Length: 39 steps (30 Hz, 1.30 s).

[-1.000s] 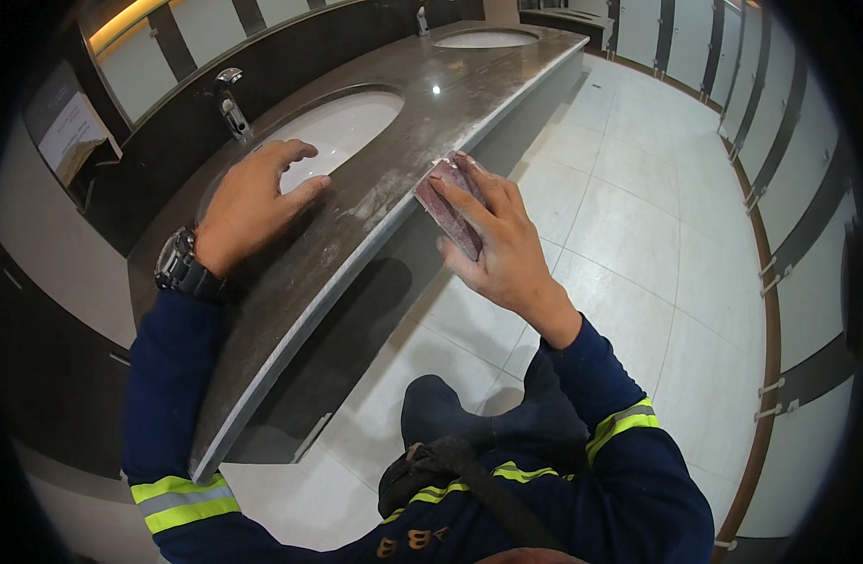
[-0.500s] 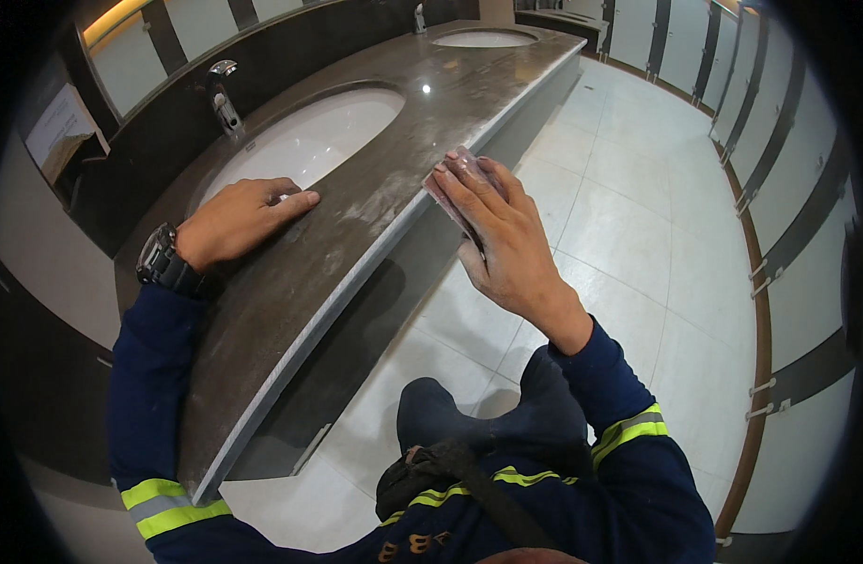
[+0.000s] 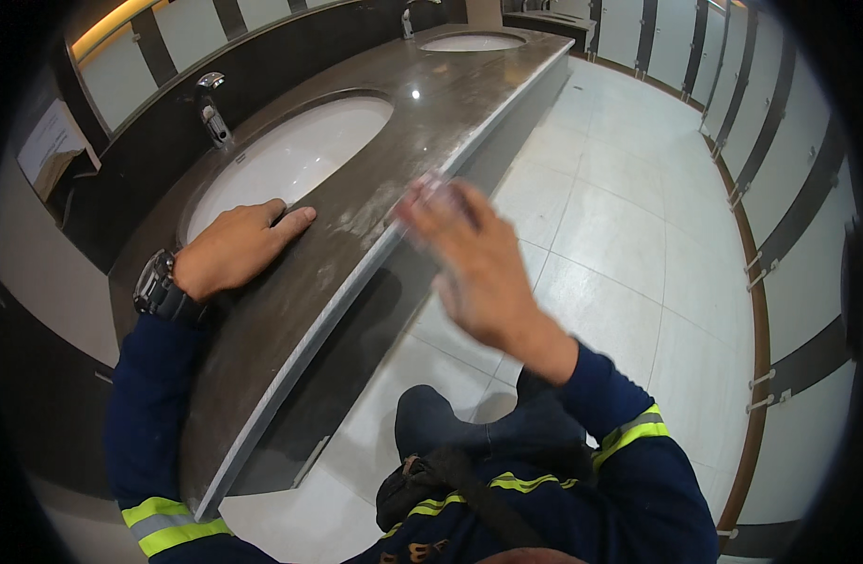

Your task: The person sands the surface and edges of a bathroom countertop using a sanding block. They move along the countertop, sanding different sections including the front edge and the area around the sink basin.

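My right hand (image 3: 488, 277), blurred by motion, is closed on a folded, reddish-brown piece of sandpaper (image 3: 412, 203). It presses the piece at the front edge of the brown stone countertop (image 3: 290, 273). Pale dust smears the counter top beside it, and the edge strip looks whitish. My left hand (image 3: 229, 252) lies on the counter by the near white sink (image 3: 300, 141), thumb apart from the fingers, holding nothing. Its fingers reach over the sink's rim, so their tips are partly hidden.
A chrome tap (image 3: 211, 111) stands behind the near sink. Farther along the counter are a second sink (image 3: 474, 42) and another tap (image 3: 408, 19). Pale floor tiles (image 3: 610, 235) run along the right, up to a row of white cubicle doors (image 3: 807, 282). A framed notice (image 3: 57, 150) is at left.
My right hand has moved a little left and nearer along the counter edge with the sandpaper. My left hand stays by the sink. The view has shifted slightly.
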Tool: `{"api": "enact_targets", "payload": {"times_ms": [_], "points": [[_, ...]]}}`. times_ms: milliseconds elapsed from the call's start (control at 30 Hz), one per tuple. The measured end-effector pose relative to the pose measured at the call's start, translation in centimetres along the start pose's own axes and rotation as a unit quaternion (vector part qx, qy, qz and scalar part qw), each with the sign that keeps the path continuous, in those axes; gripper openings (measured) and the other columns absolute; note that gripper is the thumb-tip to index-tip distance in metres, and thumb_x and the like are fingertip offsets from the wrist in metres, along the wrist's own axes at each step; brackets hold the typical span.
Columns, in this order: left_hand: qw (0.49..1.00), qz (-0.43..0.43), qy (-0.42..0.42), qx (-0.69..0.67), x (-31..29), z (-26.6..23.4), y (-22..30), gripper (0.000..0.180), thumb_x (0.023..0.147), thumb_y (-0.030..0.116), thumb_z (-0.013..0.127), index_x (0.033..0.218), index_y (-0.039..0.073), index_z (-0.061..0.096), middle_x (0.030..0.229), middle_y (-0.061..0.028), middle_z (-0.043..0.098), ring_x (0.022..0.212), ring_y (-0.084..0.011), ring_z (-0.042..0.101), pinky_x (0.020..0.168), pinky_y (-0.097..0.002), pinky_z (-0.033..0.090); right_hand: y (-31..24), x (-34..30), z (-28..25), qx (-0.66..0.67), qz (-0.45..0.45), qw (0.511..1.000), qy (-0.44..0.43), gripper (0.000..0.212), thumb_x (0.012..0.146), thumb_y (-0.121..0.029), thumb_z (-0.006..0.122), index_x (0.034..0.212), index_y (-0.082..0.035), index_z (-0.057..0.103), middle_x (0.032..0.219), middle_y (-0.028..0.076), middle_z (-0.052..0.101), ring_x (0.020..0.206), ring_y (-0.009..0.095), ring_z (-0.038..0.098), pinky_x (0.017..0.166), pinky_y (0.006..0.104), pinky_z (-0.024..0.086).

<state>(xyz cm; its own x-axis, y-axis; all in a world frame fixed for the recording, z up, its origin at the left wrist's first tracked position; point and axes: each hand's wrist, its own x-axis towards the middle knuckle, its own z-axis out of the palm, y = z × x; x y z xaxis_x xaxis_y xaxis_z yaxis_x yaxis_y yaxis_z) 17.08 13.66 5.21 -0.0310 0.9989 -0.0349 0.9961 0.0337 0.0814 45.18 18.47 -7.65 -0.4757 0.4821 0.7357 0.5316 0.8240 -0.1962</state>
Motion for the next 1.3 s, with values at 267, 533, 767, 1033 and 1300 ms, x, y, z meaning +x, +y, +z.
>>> {"api": "enact_targets", "payload": {"times_ms": [267,533,767,1033,1300], "points": [[1.000,0.002,0.004,-0.005,0.2,0.3,0.1,0.075,0.109,0.062,0.038,0.118,-0.006,0.068,0.107,-0.0342,0.071,0.104,-0.0485,0.067,0.096,-0.0501,0.050,0.9,0.7,0.4,0.001,0.020,0.999,0.039,0.081,0.075,0.001,0.064,0.154,-0.014,0.053,0.161,0.011,0.051,0.145,0.044,0.044,0.113,0.0521,0.041],[1.000,-0.008,0.012,-0.005,0.1,0.3,0.2,0.074,0.109,0.062,0.038,0.117,-0.006,0.068,0.107,-0.0339,0.070,0.104,-0.0494,0.066,0.096,-0.0513,0.049,2.4,0.5,1.2,-0.022,0.009,0.998,0.059,0.084,0.073,0.000,0.069,0.154,-0.016,0.053,0.161,0.008,0.050,0.143,0.042,0.045,0.107,0.0534,0.044],[1.000,-0.006,0.013,0.003,0.1,0.3,0.3,0.076,0.109,0.063,0.037,0.117,-0.006,0.068,0.108,-0.0346,0.070,0.104,-0.0496,0.066,0.096,-0.0512,0.049,3.4,1.7,-0.2,-0.119,0.040,0.991,0.036,0.079,0.077,-0.003,0.071,0.153,-0.016,0.054,0.160,0.007,0.051,0.142,0.040,0.045,0.105,0.0515,0.043],[1.000,-0.008,-0.001,-0.009,0.0,0.1,0.8,0.077,0.108,0.063,0.036,0.118,-0.006,0.068,0.108,-0.0341,0.071,0.106,-0.0489,0.066,0.098,-0.0500,0.049,4.1,1.5,0.0,-0.135,0.007,0.989,0.053,0.082,0.076,-0.003,0.076,0.154,-0.017,0.054,0.162,0.009,0.048,0.144,0.038,0.044,0.109,0.0512,0.040],[1.000,-0.010,-0.003,0.006,-0.1,0.2,0.5,0.077,0.109,0.063,0.036,0.119,-0.006,0.068,0.109,-0.0343,0.071,0.107,-0.0494,0.066,0.099,-0.0505,0.049,4.0,1.7,0.4,-0.139,0.012,0.988,0.061,0.078,0.078,-0.002,0.073,0.151,-0.021,0.056,0.161,0.017,0.046,0.142,0.038,0.044,0.108,0.0511,0.042]]}}
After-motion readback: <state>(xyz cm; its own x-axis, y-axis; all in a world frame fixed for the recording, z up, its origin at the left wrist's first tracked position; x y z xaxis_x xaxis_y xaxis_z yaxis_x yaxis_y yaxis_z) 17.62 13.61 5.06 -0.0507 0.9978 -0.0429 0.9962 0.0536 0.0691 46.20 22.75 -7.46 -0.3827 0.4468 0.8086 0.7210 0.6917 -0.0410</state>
